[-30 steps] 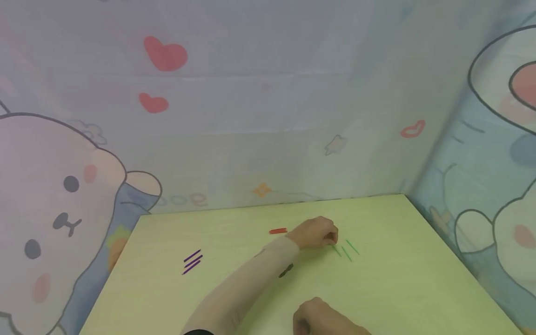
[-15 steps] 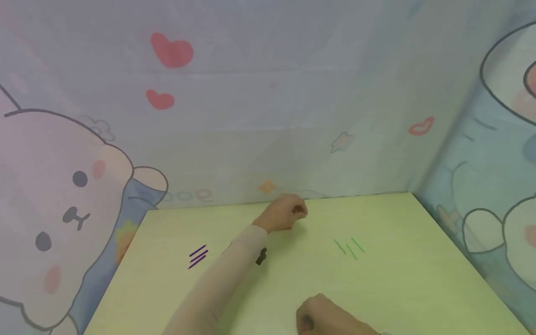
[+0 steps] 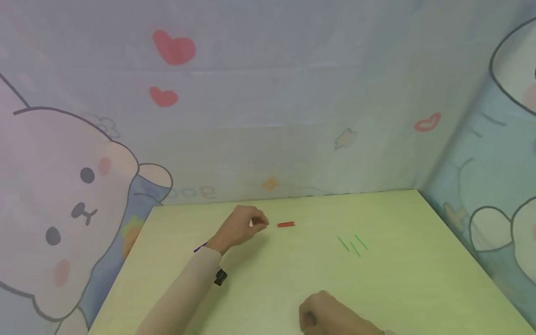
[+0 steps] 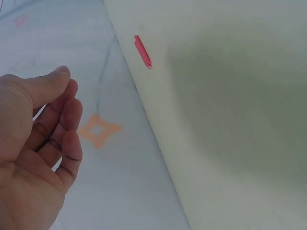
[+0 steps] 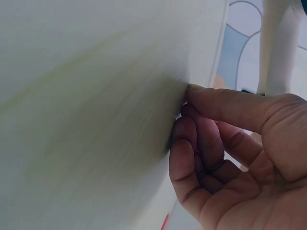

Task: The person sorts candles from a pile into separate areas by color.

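Observation:
My left hand (image 3: 237,227) hovers over the far left part of the table, its fingers loosely bent and nothing between them. Just right of its fingertips lie the red sticks (image 3: 286,224), close together; the left wrist view also shows these red sticks (image 4: 143,51). Three thin green sticks (image 3: 355,249) lie slanted and apart farther right. Behind my left wrist a purple stick (image 3: 200,247) shows in part; the forearm hides the other purple ones. My right hand (image 3: 324,314) rests on the table near the front, fingers loosely curled, with no object visible in it.
The pale yellow table (image 3: 402,279) meets a printed cloth backdrop (image 3: 293,93) along its back edge. More printed cloth (image 3: 502,163) hangs at the right side. A black band (image 3: 220,277) is on the left wrist.
My left hand has left the leftmost green stick, passed over the red sticks and moved left, uncovering them. The arm now covers most of the purple sticks. The right hand has stayed put.

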A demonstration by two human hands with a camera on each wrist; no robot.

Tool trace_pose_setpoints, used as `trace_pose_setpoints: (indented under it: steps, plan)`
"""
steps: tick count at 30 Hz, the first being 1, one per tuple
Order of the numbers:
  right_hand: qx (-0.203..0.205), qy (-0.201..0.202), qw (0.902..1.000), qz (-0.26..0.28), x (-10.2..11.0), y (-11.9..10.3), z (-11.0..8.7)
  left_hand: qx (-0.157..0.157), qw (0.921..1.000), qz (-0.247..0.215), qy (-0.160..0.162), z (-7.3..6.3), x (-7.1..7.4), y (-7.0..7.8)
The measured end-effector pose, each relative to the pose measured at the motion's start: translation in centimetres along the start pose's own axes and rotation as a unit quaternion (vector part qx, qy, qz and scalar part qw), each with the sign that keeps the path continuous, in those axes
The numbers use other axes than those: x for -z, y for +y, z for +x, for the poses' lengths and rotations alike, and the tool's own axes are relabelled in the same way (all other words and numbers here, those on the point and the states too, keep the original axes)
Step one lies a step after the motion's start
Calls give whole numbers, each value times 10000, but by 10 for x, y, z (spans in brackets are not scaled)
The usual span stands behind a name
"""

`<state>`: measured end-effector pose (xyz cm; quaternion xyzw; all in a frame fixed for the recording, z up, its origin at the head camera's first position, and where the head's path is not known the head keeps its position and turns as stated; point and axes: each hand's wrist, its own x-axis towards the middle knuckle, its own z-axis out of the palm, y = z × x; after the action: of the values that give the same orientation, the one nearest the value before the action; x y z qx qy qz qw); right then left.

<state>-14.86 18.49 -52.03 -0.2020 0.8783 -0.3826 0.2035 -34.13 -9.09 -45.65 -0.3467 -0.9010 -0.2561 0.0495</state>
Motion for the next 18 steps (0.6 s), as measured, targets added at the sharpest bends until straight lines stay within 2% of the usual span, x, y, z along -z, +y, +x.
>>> trace_pose_setpoints:
  steps: [4, 9, 13, 18]
  plan:
    - [131, 38, 9999, -4, 0, -1, -2, 99, 9998, -154, -4, -38, 4, 2]
    - [245, 57, 9997, 59, 0, -4, -4, 313, 9988, -369, -112, -82, -2, 8]
    - [228, 62, 9997, 77, 1, -3, -5, 502, 9977, -414, -205, -108, -11, 21]
    - [263, 77, 9995, 154, 1, -1, -6, 609, 9961, -522, -369, -132, -25, 44]
